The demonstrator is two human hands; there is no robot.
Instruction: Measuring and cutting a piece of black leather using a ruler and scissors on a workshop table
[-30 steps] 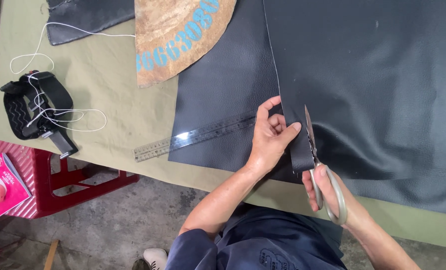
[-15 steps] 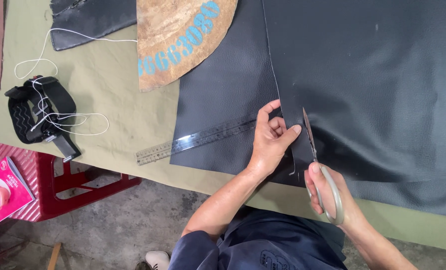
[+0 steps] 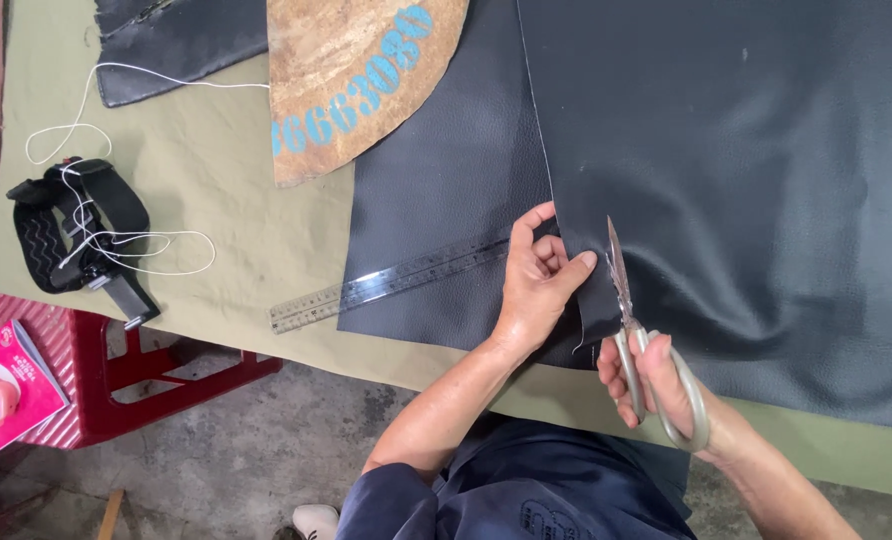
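Right hand (image 3: 656, 385) grips grey-handled scissors (image 3: 631, 325), blades biting into near edge of the black leather sheet (image 3: 726, 180) on the bench (image 3: 216, 180). Left hand (image 3: 538, 285) pinches the narrow strip beside the blades, holding it taut. Cut looks barely begun; most of the sheet's length ahead uncut. Clear ruler (image 3: 396, 285) lies just left, under the left fingers. Strap with white cord (image 3: 81, 235) well apart.

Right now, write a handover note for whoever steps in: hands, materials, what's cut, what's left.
Left hand: pinching the cut edge of the black leather sheet beside the blades.
Right hand: grip closed on the scissors, blades in the sheet's near edge.
Clear ruler lies across the left leather piece.
Done: a short cut from the near edge.
Left: the rest of the sheet's length, uncut.
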